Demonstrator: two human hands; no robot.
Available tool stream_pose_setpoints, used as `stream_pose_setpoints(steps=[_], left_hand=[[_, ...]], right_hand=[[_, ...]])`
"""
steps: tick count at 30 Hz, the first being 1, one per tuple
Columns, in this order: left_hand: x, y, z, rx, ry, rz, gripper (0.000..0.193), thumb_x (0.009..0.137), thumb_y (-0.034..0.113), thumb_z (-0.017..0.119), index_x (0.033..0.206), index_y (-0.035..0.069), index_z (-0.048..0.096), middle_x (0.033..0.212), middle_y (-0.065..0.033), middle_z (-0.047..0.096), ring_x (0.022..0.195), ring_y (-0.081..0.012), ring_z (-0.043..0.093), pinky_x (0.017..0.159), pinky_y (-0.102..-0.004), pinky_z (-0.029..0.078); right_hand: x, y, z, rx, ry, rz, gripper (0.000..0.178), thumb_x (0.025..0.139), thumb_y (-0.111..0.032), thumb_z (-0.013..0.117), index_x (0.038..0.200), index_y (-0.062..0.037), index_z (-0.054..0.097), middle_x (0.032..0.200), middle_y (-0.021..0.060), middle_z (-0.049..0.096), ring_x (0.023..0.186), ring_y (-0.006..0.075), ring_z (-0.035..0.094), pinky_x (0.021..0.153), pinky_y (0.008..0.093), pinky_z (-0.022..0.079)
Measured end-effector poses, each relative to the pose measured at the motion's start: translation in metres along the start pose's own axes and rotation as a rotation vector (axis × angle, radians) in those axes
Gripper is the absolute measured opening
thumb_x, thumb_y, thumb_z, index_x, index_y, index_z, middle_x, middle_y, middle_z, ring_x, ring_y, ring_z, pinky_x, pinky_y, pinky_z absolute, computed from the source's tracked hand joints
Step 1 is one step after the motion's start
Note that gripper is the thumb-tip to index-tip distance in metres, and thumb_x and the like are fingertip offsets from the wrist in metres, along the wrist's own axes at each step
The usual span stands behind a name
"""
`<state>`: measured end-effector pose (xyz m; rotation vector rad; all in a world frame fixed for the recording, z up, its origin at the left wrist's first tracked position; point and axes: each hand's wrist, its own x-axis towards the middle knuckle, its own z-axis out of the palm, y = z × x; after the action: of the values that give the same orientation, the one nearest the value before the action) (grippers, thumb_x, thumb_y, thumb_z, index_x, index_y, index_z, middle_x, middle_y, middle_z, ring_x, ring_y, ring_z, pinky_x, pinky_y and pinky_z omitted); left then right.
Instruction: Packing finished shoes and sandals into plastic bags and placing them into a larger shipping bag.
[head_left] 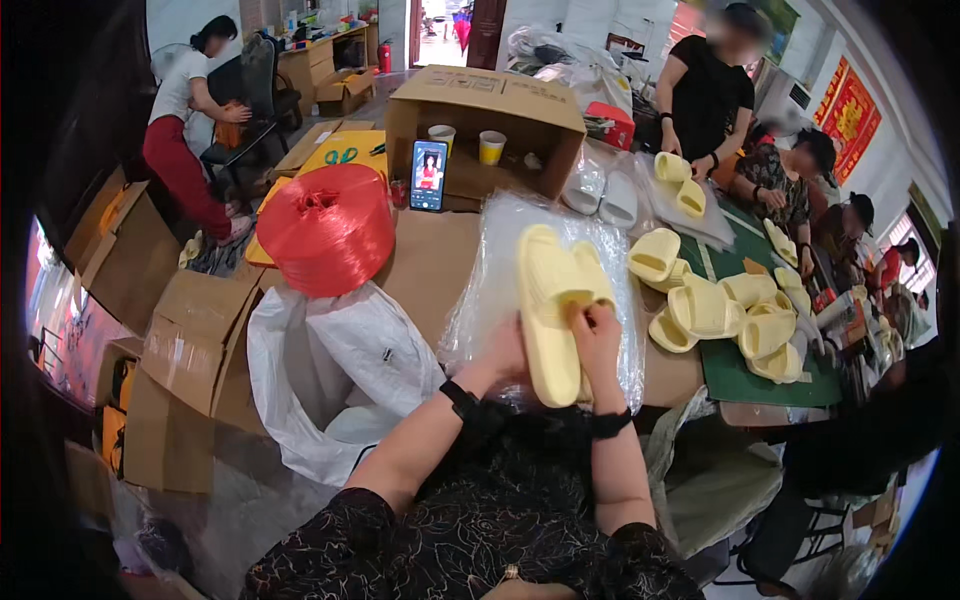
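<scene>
I have 2 yellow slippers right in front of me, over the clear plastic bags. The front slipper leans up and the back slipper peeks out at its 1 o'clock side. I think I should line up both heels, then press gently so the soft straps don't squash.

My left hand is at the front slipper's 8 o'clock edge, its fingers hidden, so I can't tell how it grips. My right hand is at 4 o'clock, fingers curled in by the straps; I can't tell if they pinch anything. My arms come in from 7 and 5 o'clock.
</scene>
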<state>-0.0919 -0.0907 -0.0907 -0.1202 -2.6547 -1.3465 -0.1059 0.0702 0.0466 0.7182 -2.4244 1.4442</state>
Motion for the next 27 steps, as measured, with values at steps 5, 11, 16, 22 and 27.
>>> stream_pose_setpoints(steps=[5,11,16,22,27], left_hand=[[-0.009,0.059,-0.033,0.352,0.068,0.311,0.059,0.077,0.032,0.073,0.129,0.008,0.056,0.142,-0.0192,0.046,0.133,-0.0397,0.041,0.109,-0.0464,0.038],[-0.019,0.080,-0.055,0.411,0.069,0.386,0.061,0.074,0.034,0.078,0.126,0.010,0.057,0.142,-0.0160,0.049,0.134,-0.0391,0.041,0.110,-0.0465,0.038],[-0.056,0.101,-0.096,0.563,-0.254,0.259,0.063,0.070,0.038,0.080,0.125,0.013,0.060,0.142,-0.0122,0.049,0.135,-0.0391,0.040,0.111,-0.0465,0.034],[-0.058,0.083,-0.078,0.575,-0.203,0.263,0.067,0.074,0.041,0.077,0.133,0.017,0.054,0.147,-0.0116,0.044,0.138,-0.0393,0.036,0.111,-0.0472,0.034],[-0.056,0.086,-0.062,0.602,-0.157,0.256,0.069,0.077,0.044,0.075,0.137,0.019,0.051,0.150,-0.0109,0.042,0.139,-0.0387,0.034,0.111,-0.0482,0.034]], right_hand=[[-0.041,0.011,-0.053,0.021,0.282,0.013,0.025,0.090,-0.017,0.068,0.085,0.0050,0.058,0.080,0.0116,0.056,0.072,0.0227,0.050,0.066,0.0350,0.041],[-0.080,0.007,-0.095,0.066,0.282,0.049,0.023,0.092,-0.016,0.067,0.095,0.0058,0.060,0.083,0.0093,0.055,0.077,0.0173,0.050,0.069,0.0320,0.041],[-0.108,0.017,-0.115,0.034,0.300,0.098,0.020,0.094,-0.013,0.064,0.099,0.0055,0.060,0.087,0.0062,0.056,0.079,0.0143,0.050,0.072,0.0284,0.042],[-0.122,0.018,-0.103,0.101,0.368,0.078,0.020,0.092,-0.013,0.066,0.094,0.0060,0.060,0.082,0.0115,0.055,0.076,0.0207,0.050,0.069,0.0324,0.040],[-0.123,0.009,-0.107,-0.046,0.308,0.048,0.021,0.092,-0.013,0.066,0.090,0.0063,0.059,0.079,0.0111,0.052,0.073,0.0208,0.048,0.067,0.0336,0.039]])
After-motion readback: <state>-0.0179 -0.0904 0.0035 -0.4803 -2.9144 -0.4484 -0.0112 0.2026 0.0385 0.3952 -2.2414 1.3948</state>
